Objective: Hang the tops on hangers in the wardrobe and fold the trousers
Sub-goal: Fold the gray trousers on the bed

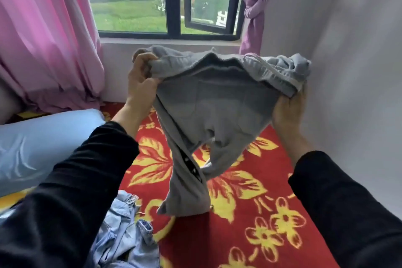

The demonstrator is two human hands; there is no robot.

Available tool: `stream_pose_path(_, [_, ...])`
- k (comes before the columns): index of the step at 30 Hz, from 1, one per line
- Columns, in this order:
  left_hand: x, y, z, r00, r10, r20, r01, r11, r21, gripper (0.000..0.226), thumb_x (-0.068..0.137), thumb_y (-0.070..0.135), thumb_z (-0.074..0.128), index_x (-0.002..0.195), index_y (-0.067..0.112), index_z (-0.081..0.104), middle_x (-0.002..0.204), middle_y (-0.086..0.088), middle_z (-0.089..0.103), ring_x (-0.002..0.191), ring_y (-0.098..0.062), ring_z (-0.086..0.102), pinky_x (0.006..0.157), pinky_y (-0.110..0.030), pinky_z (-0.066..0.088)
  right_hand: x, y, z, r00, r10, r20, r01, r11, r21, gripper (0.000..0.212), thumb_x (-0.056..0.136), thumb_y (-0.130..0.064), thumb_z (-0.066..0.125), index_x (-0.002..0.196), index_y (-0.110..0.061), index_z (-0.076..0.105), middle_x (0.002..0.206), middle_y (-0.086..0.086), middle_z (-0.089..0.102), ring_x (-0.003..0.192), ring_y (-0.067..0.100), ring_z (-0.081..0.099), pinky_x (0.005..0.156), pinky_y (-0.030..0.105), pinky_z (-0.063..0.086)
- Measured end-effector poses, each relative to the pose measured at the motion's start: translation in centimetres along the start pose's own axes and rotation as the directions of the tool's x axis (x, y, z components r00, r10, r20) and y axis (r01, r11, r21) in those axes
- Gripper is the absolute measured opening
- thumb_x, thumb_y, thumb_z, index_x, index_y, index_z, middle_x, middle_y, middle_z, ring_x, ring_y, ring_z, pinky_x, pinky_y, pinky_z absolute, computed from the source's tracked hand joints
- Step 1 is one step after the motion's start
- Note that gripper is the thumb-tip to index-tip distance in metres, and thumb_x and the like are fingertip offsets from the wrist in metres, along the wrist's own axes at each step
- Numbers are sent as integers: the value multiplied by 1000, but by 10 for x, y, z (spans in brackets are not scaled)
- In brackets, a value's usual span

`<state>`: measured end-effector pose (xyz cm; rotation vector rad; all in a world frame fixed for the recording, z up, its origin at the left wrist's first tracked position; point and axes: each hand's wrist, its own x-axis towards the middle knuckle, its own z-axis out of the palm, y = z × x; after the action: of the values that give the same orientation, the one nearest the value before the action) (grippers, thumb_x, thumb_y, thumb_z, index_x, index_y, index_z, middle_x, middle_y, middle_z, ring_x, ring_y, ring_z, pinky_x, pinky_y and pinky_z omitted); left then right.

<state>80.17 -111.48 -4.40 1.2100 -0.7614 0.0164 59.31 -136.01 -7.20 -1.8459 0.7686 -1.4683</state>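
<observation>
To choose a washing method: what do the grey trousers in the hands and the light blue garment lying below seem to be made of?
The grey trousers look like soft knitted fleece or jersey, matt: fuzzy surface, gathered ribbed waistband, limp drape. The light blue garment is probably denim, matt: faded blue, a frayed edge and a stitched hem.
</observation>
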Motion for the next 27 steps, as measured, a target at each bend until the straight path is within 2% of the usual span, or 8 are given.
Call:
stream_pose_path(4, [-73,-79,-31,954,-300,4,280,894,351,38,79,-13,51,88,23,55,79,8,57,67,1,53,57,-6,40,-68,71,-7,929,346,134,-303,916,-262,40,96,-10,36,133,-7,50,135,22,53,123,36,49,92,29,36])
stream_pose_path(7, [-165,-145,-55,755,-656,-10,566,643,516,19,84,-2,56,84,16,55,75,1,55,71,-15,48,50,-13,37,-153,127,-24,672,726,142,-542,614,-575,35,94,-12,39,122,-3,60,121,25,61,111,41,56,81,35,39])
stream_pose_path(12, [-295,-202,-88,276,-960,-37,662,162,732,18,77,7,57,71,14,41,62,-1,41,57,-15,37,48,-27,28,-264,181,-51,202,955,219,-351,279,-894,19,94,-14,44,84,-4,57,87,14,59,89,29,56,73,29,39])
stream_pose_path(17, [-316,-216,-97,-9,-995,-102,735,-76,674,18,84,14,59,74,15,44,60,-7,41,46,-19,45,44,-20,38,-289,193,-43,62,979,197,-294,206,-933,26,96,-11,40,70,-7,41,67,5,43,58,16,42,48,26,26])
stream_pose_path(20, [-278,-234,-80,101,-993,-57,769,42,638,19,85,7,58,68,8,51,52,-8,46,39,-19,44,45,-24,34,-260,193,-3,37,972,233,-447,224,-866,30,99,-8,35,114,11,53,95,22,61,85,32,60,65,28,43])
stream_pose_path(22, [-232,-248,-65,321,-947,-26,688,214,694,11,82,8,61,74,7,53,65,-10,52,58,-21,51,53,-30,38,-223,186,29,82,961,263,-634,254,-731,40,100,-16,40,132,8,48,121,24,59,109,37,59,89,36,49])
stream_pose_path(25, [-150,-248,-38,740,-673,7,561,621,547,22,79,-2,59,99,5,52,95,-11,62,89,-24,60,80,-38,49,-158,166,67,522,828,204,-699,552,-454,41,100,-19,41,132,6,49,131,23,54,123,36,50,80,21,36])
stream_pose_path(27, [-107,-226,-26,930,-368,-21,339,834,436,41,75,-7,55,105,21,49,98,7,59,90,-6,58,81,-22,46,-124,149,73,793,607,60,-578,779,-243,36,95,-6,40,126,1,57,123,20,61,116,31,55,72,14,32])
